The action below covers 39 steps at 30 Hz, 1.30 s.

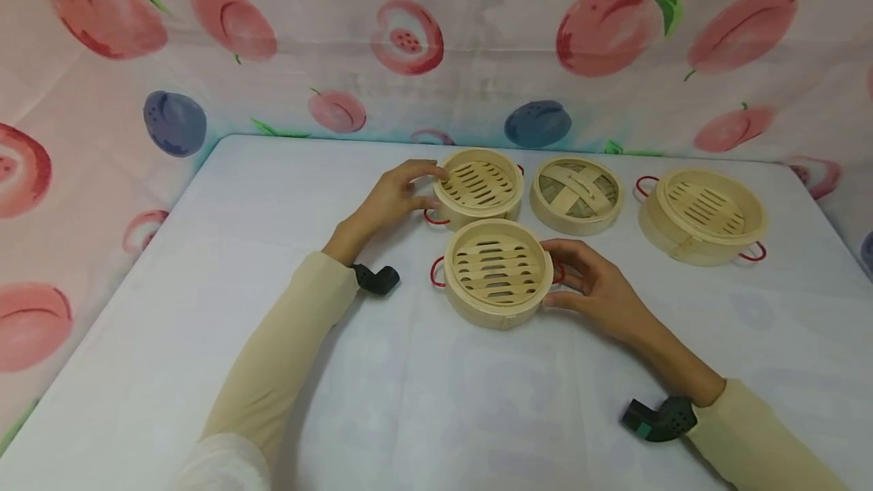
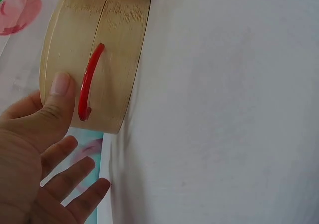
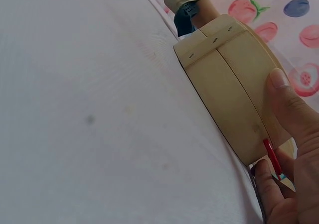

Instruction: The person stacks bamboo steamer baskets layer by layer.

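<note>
Likely light and stiff — best held by the side!
Left grip (image 1: 387, 199), half-closed, pinches rear steamer (image 1: 479, 185) at nine o'clock; right grip (image 1: 600, 290), likewise, front steamer (image 1: 498, 267) at three.

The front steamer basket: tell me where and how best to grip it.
Probably by both red handles, coming from left and right: on the front basket they stick out on opposite sides. It stands upright, and the back basket sits close behind, leaving little finger room there.
</note>
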Tool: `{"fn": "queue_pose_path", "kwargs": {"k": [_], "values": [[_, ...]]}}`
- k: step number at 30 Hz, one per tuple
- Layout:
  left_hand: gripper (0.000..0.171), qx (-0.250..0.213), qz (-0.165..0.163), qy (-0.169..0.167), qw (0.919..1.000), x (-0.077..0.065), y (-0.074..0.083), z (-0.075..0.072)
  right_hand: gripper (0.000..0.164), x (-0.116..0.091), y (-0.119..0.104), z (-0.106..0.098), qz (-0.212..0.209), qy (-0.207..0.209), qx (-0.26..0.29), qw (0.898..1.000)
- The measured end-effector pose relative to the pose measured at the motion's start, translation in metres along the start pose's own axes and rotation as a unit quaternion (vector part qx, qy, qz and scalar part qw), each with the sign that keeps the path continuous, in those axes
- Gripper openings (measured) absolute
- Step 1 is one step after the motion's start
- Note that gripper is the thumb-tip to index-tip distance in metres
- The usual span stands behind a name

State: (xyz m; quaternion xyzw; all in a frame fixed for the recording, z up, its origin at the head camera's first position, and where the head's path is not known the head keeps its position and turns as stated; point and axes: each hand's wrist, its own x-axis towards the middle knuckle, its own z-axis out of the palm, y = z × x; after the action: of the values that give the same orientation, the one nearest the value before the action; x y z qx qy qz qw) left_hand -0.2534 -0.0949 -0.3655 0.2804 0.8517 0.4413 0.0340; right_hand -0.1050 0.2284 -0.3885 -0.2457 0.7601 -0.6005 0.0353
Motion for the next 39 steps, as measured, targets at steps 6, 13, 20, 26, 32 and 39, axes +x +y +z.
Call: {"fn": "queue_pose_path", "kwargs": {"k": [6,13,20,26,32,39], "values": [[0.032,-0.028,-0.005,0.024,0.9993,-0.003,0.0,0.001,0.073,0.0,0.001,0.0,-0.002,0.0,0.001,1.0],[0.03,-0.073,-0.013,0.054,0.9958,-0.012,-0.002,0.003,0.073,0.0,0.001,0.001,0.001,0.002,0.0,1.0],[0.029,-0.116,-0.002,0.102,0.9879,-0.021,-0.005,0.003,0.073,0.0,0.002,0.002,0.0,0.0,-0.006,1.0],[0.03,-0.139,0.02,0.128,0.9819,-0.023,0.004,-0.007,0.073,0.0,0.002,0.001,0.0,0.002,-0.01,1.0],[0.031,-0.128,0.036,0.137,0.9815,-0.027,0.031,-0.017,0.073,0.0,0.003,0.002,0.005,0.004,-0.009,1.0],[0.03,-0.142,0.039,0.133,0.9801,-0.034,0.058,-0.02,0.073,0.0,0.002,0.002,0.003,0.003,-0.011,1.0]]}}
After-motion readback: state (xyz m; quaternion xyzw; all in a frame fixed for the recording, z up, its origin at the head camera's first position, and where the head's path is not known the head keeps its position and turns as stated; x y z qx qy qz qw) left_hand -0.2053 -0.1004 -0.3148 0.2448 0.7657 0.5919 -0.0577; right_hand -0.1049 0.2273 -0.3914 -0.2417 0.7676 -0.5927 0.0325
